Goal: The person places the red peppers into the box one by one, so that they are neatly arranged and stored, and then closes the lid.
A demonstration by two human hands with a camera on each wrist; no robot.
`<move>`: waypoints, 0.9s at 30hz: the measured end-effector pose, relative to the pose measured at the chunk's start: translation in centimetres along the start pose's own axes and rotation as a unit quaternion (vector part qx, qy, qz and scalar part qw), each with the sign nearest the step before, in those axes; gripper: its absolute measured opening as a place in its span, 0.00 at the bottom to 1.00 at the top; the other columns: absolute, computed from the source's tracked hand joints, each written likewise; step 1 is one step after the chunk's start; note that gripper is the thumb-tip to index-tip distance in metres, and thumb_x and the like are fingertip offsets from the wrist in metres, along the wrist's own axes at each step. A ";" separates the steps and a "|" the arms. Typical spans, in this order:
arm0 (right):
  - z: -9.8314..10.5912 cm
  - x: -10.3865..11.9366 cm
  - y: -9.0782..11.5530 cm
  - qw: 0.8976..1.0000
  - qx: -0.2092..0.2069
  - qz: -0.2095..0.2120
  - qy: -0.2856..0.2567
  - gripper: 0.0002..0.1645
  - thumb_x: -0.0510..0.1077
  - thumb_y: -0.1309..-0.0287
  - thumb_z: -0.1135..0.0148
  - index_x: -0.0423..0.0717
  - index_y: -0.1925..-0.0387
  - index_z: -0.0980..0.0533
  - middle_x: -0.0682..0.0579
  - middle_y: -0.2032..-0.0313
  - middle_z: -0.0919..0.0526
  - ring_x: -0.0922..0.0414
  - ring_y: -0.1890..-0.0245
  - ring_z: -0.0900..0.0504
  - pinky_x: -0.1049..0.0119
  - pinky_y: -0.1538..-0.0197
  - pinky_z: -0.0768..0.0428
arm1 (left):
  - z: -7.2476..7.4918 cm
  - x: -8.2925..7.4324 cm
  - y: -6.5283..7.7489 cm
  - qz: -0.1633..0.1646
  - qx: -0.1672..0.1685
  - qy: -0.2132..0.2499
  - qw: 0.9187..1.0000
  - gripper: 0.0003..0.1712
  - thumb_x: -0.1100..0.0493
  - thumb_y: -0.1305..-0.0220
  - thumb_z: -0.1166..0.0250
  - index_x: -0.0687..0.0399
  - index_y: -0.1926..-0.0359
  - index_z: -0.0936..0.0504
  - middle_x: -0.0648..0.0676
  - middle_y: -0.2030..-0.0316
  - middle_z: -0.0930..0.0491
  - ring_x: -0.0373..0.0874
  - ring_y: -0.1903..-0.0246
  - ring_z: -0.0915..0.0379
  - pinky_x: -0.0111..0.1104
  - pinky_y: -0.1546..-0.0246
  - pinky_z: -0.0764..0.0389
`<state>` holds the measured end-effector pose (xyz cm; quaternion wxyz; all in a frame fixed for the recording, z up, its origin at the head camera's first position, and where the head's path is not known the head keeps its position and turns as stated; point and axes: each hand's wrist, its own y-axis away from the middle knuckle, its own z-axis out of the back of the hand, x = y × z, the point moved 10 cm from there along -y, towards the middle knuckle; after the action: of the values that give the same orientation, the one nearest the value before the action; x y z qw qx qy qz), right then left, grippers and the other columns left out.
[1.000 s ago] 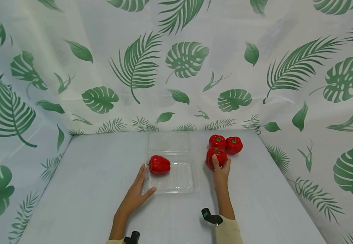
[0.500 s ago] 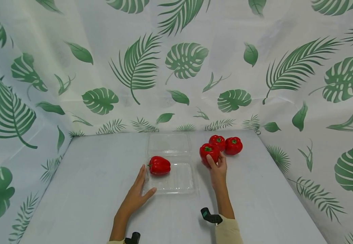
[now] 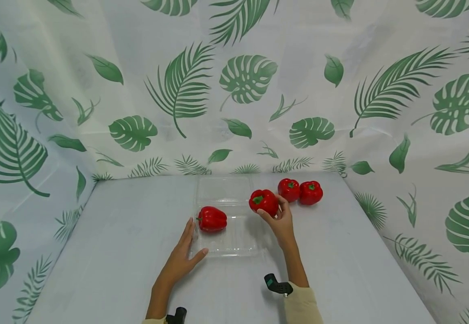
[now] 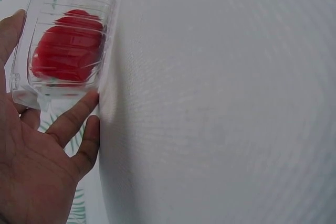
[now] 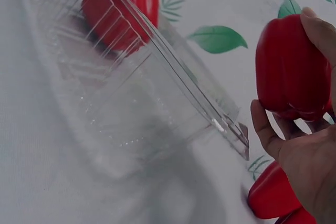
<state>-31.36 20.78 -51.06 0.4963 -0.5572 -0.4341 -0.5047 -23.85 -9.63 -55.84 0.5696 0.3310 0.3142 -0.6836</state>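
A clear plastic clamshell box [image 3: 234, 245] lies with its lid folded back on the table. On its left side inside rests a red bell pepper [image 3: 212, 219], stem toward the left. My left hand [image 3: 178, 263] touches the box's left edge with fingers extended and thumb near the front corner; the left wrist view shows the fingertips against the clear wall [image 4: 63, 90]. Held in my right hand [image 3: 281, 223] is another red bell pepper [image 3: 263, 202], raised above the box's right back part. In the right wrist view, thumb and fingers grip this pepper [image 5: 294, 69] from its sides.
Two more red bell peppers [image 3: 288, 190] [image 3: 310, 192] stand side by side at the back right of the white table [image 3: 117, 252]. Leaf-printed cloth [image 3: 242, 130] rises behind the table and along both sides.
My right hand has lifted its pepper off the group and carried it left, over the box's right side. The left hand and the pepper in the box stay where they were.
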 end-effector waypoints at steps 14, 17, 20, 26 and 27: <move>-2.9 1.9 0.2 0.979 0.072 0.058 0.181 0.47 0.49 0.56 0.21 0.47 0.37 0.36 0.46 0.39 0.29 0.46 0.38 0.30 0.45 0.42 0.20 | -0.1 0.2 0.0 0.009 0.001 -0.008 1.000 0.54 0.40 0.39 0.36 0.40 0.22 0.58 0.44 0.22 0.60 0.51 0.24 0.56 0.57 0.32 0.40; -3.5 2.3 0.1 0.967 0.081 0.095 0.221 0.46 0.49 0.58 0.21 0.47 0.38 0.35 0.46 0.41 0.28 0.47 0.39 0.30 0.43 0.42 0.21 | -0.1 0.2 0.0 0.007 0.001 -0.010 1.000 0.54 0.40 0.39 0.36 0.39 0.22 0.58 0.44 0.22 0.60 0.51 0.24 0.56 0.56 0.32 0.39; -3.9 2.4 -0.1 0.959 0.088 0.117 0.243 0.44 0.50 0.58 0.21 0.47 0.40 0.33 0.47 0.43 0.26 0.49 0.40 0.30 0.44 0.40 0.22 | 0.0 0.1 -0.1 0.006 0.001 -0.013 1.000 0.54 0.40 0.39 0.35 0.39 0.22 0.58 0.44 0.22 0.60 0.51 0.24 0.56 0.56 0.32 0.39; -4.2 1.9 0.0 0.952 0.086 0.113 0.272 0.44 0.52 0.60 0.20 0.47 0.41 0.29 0.46 0.42 0.26 0.49 0.39 0.31 0.43 0.42 0.21 | 0.1 -0.1 0.0 0.005 0.000 -0.012 1.000 0.54 0.41 0.40 0.35 0.42 0.22 0.57 0.46 0.22 0.59 0.51 0.24 0.55 0.55 0.32 0.39; -4.3 1.9 0.0 0.951 0.086 0.113 0.276 0.44 0.53 0.61 0.20 0.47 0.41 0.28 0.46 0.42 0.26 0.48 0.39 0.32 0.42 0.42 0.21 | 0.1 -0.1 0.1 0.006 0.001 -0.010 1.000 0.54 0.42 0.40 0.35 0.43 0.22 0.57 0.46 0.22 0.59 0.51 0.24 0.54 0.55 0.32 0.39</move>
<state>-31.67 16.51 -49.19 0.6964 -0.3971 -0.2559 -0.5402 -23.78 -9.64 -55.74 0.5769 0.3266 0.3058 -0.6834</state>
